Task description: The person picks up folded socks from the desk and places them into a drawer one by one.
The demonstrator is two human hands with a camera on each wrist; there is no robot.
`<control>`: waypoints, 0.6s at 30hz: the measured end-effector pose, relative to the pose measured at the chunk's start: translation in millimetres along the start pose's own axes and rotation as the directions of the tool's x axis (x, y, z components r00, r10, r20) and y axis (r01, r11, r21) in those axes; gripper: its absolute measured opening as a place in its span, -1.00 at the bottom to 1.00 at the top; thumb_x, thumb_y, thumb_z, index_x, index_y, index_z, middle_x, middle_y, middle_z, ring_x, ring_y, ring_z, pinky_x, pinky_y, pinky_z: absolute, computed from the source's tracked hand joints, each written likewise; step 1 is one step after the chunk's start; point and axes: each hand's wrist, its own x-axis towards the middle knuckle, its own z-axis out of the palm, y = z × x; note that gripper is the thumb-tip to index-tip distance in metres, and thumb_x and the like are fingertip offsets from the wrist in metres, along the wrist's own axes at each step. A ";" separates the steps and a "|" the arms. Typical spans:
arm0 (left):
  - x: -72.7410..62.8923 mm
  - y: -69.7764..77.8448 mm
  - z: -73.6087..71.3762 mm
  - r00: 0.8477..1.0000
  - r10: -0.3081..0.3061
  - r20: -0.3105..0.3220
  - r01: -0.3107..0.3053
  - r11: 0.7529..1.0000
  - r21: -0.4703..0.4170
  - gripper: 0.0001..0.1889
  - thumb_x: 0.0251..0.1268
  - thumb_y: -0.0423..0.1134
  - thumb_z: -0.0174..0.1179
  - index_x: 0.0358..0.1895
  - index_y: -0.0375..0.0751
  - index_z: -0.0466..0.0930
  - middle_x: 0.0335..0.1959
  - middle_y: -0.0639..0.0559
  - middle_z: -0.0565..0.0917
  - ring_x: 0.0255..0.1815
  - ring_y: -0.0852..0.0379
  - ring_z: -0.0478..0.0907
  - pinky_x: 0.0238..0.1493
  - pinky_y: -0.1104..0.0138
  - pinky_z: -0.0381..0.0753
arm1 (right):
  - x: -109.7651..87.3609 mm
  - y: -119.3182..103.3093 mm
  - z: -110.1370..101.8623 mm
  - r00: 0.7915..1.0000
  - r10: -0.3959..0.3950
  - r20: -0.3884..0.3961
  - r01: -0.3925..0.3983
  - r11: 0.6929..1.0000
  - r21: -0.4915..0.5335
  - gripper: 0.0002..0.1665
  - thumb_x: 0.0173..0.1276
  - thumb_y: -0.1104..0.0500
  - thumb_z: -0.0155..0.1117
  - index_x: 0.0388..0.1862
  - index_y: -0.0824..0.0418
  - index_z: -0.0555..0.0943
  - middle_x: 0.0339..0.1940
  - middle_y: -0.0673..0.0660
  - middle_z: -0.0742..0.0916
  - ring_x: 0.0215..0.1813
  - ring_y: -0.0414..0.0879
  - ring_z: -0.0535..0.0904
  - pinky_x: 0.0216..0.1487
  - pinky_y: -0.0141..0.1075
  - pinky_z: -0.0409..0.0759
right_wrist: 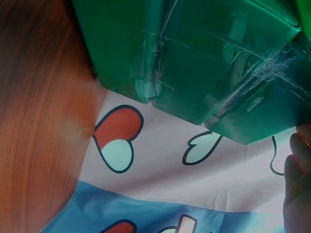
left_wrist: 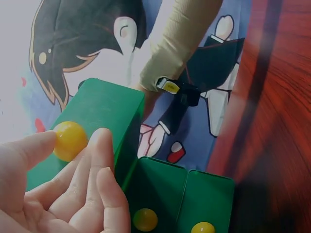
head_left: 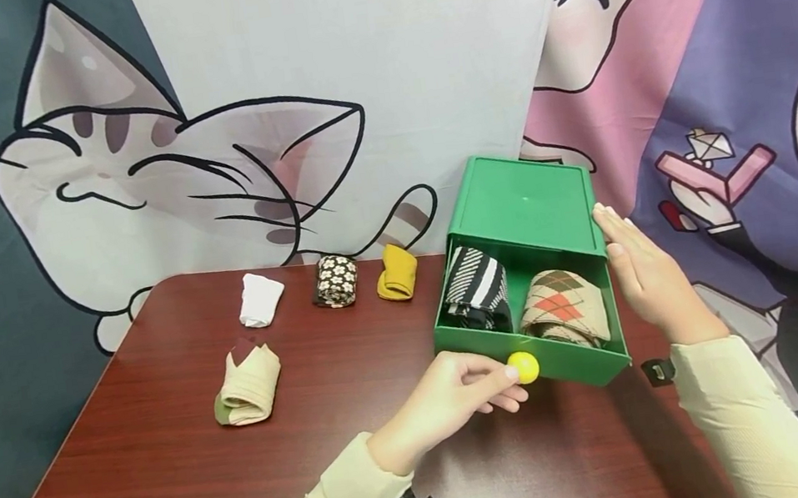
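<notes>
My left hand [head_left: 445,398] pinches a round yellow knob [head_left: 524,367] between thumb and fingers. The knob is on the front of a green drawer [head_left: 573,365], pulled out at the top of a green drawer cabinet [head_left: 525,203]. Two rolled socks lie in the drawer: a black-and-white striped one [head_left: 475,285] at left and a beige argyle one [head_left: 563,303] at right. With fingers stretched out, my right hand [head_left: 647,279] rests along the cabinet's right side. Only some of its fingers [right_wrist: 299,170] show at the right wrist view's edge.
On the dark red wooden table [head_left: 323,360] lie a white sock [head_left: 260,299], a flowered black sock [head_left: 336,281], a mustard sock [head_left: 396,272] and a cream folded sock [head_left: 249,386]. Two lower drawers carry yellow knobs [left_wrist: 145,220]. A cartoon-printed cloth [head_left: 344,63] hangs behind.
</notes>
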 end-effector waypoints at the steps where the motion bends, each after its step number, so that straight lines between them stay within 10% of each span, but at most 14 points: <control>1: 0.7 -0.3 0.2 1.000 0.007 -0.006 -0.007 1.000 0.000 -0.75 0.46 -0.17 0.22 -0.10 -0.31 0.75 -0.30 -0.13 0.81 -0.30 0.20 0.77 -0.32 0.41 0.59 | 0.1 -0.4 -0.1 1.000 -0.001 -0.001 0.001 1.000 -0.001 -0.45 0.68 0.19 -0.20 0.55 0.34 0.26 0.53 0.31 0.39 0.61 0.03 0.17 0.59 -0.31 -0.03; 18: 31.0 -0.8 -5.2 0.994 0.064 -0.086 -0.063 0.998 0.015 -0.71 0.47 -0.12 0.22 -0.11 -0.30 0.78 -0.29 -0.11 0.81 -0.30 0.18 0.77 -0.20 0.25 0.68 | 0.3 -2.0 -0.9 1.000 0.001 -0.016 -0.001 1.000 0.013 -0.46 0.68 0.19 -0.17 0.53 0.36 0.29 0.51 0.33 0.41 0.60 0.05 0.20 0.59 -0.30 -0.01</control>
